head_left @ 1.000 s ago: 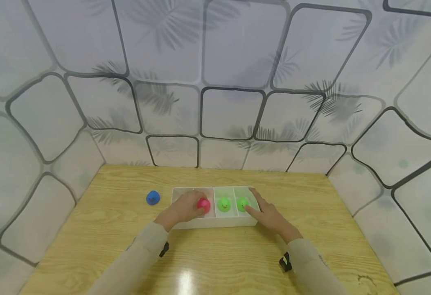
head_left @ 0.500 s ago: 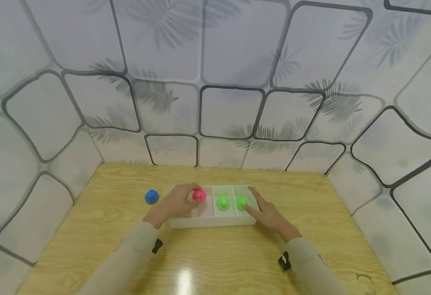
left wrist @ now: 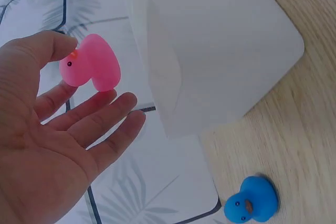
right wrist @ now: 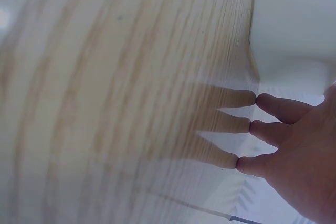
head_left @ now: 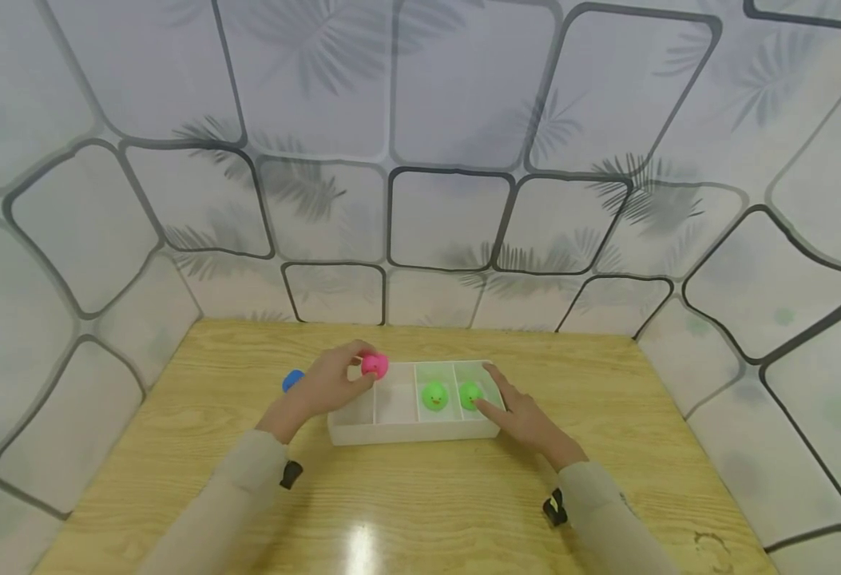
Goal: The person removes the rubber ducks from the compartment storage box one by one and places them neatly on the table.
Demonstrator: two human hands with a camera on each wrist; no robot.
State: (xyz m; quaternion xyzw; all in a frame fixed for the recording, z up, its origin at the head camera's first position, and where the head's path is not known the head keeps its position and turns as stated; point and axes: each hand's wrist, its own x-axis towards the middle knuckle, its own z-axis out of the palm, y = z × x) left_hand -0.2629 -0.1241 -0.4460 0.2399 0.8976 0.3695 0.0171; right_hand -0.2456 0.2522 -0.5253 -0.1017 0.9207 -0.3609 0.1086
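My left hand (head_left: 325, 385) pinches a pink rubber duck (head_left: 374, 366) between thumb and fingers, above the rear left part of a white divided box (head_left: 413, 434). In the left wrist view the pink duck (left wrist: 94, 65) lies sideways at the thumb tip, the other fingers spread loosely. Two green rubber ducks (head_left: 434, 396) sit in the two right compartments, one each. At the box's right end rests my right hand (head_left: 528, 422), its thumb over the rim beside the rightmost duck. The right wrist view shows straight fingers (right wrist: 273, 132) with tips against the table.
A blue rubber duck (left wrist: 255, 201) stands on the wooden table (head_left: 420, 495) left of the box, partly hidden behind my left hand in the head view. Patterned panels (head_left: 449, 220) enclose the table at the back and sides.
My left hand has lifted the pink duck out of the second compartment from the left and carried it left and back. The right hand has stayed at the box's end.
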